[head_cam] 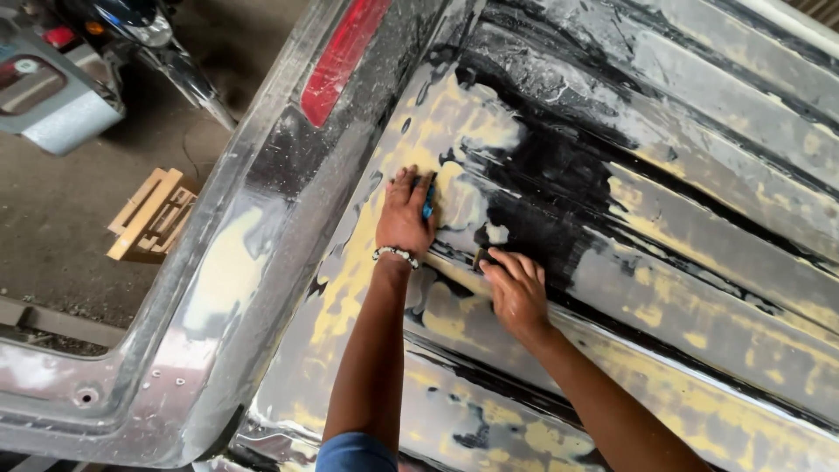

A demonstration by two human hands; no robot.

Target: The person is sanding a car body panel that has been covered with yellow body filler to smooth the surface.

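My left hand (404, 212), with a white bead bracelet on the wrist, presses a blue sanding block (429, 197) flat against a ribbed vehicle roof panel (699, 218) patched with yellow filler and black paint. My right hand (517, 288) lies a little lower to the right. Its fingers press a small dark piece of abrasive (481, 257) onto a raised rib. Both hands rest on the wet, streaked metal.
A red lamp strip (341, 57) sits in the panel's upper edge. Below on the concrete floor (61, 210) stand a small wooden stool (153, 217) and a grey vehicle part with a motorcycle (131, 26) at top left.
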